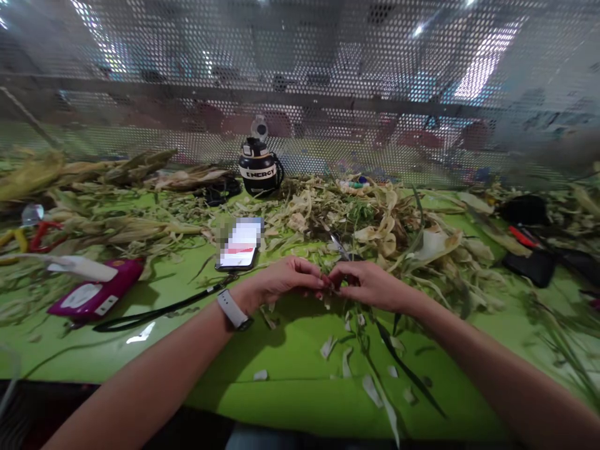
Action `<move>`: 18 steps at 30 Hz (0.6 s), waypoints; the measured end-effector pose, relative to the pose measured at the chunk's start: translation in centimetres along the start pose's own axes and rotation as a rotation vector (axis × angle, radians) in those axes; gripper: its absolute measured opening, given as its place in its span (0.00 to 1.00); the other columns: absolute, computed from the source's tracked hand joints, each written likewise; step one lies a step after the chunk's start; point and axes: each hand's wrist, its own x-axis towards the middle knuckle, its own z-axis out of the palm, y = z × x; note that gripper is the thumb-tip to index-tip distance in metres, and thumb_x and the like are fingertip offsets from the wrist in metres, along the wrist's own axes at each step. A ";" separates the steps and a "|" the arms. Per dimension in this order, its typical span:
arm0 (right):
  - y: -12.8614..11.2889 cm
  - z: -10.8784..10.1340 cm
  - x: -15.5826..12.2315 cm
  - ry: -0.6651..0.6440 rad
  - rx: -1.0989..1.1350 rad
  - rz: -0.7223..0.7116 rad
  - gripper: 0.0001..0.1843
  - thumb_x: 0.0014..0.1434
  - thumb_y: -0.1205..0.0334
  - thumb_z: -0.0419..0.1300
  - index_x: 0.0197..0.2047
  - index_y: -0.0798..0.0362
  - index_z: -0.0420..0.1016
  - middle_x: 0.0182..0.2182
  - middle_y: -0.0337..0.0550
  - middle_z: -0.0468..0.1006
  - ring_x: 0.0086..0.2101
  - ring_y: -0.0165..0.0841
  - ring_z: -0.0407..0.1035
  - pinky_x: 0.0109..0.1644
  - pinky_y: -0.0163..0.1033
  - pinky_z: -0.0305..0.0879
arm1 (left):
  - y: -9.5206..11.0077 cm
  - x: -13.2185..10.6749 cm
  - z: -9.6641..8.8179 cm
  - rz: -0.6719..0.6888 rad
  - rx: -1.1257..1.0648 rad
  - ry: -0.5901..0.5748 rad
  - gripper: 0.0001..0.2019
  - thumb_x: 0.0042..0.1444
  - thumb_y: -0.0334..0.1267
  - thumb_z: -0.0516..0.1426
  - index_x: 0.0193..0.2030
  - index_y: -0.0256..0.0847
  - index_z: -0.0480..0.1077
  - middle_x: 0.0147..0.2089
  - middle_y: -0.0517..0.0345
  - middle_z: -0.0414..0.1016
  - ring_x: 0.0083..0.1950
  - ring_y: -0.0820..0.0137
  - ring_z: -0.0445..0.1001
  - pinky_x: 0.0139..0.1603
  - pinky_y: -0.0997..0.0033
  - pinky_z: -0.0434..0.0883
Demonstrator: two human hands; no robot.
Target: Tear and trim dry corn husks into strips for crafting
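My left hand [291, 275] and my right hand [368, 284] meet over the table, thumbs and fingers pinched together. Between their fingertips is a small reddish thing [325, 281], too small to tell what it is. Thin plant stems with long green leaves [405, 362] trail from below my right hand towards the table's front edge; whether they join what I pinch, I cannot tell. Pale petal-like scraps [372, 390] are scattered below my hands. Just behind the fingers lies a metal blade [338, 245], seemingly of scissors, partly hidden by dry leaves.
Heaped dry husks and leaves [384, 219] cover the back of the green table [290, 400]. A phone [240, 244] with a strap, a black bottle [259, 169] and a magenta power strip [100, 290] stand or lie leftward. A perforated screen [319, 94] rises behind.
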 end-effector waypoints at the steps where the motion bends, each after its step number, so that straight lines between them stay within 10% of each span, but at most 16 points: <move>1: 0.0 0.0 0.0 0.007 -0.005 -0.011 0.10 0.54 0.67 0.57 0.40 0.55 0.73 0.34 0.42 0.77 0.33 0.31 0.69 0.37 0.33 0.61 | -0.1 0.0 -0.1 0.009 0.010 -0.002 0.04 0.43 0.34 0.64 0.27 0.36 0.77 0.23 0.60 0.75 0.23 0.79 0.68 0.25 0.81 0.63; 9: 0.0 0.1 0.0 0.024 -0.044 -0.002 0.09 0.53 0.67 0.58 0.39 0.56 0.73 0.33 0.43 0.77 0.32 0.32 0.68 0.36 0.33 0.60 | 0.4 -0.4 0.2 0.278 0.414 0.033 0.09 0.46 0.32 0.60 0.37 0.38 0.76 0.34 0.56 0.79 0.34 0.71 0.75 0.38 0.73 0.70; 18: -0.1 0.0 0.2 0.087 0.019 0.104 0.10 0.50 0.69 0.56 0.38 0.55 0.72 0.28 0.38 0.74 0.26 0.27 0.63 0.30 0.31 0.56 | -0.8 -0.8 1.5 0.766 1.192 0.464 0.11 0.54 0.31 0.55 0.43 0.42 0.74 0.39 0.55 0.80 0.36 0.68 0.77 0.36 0.70 0.72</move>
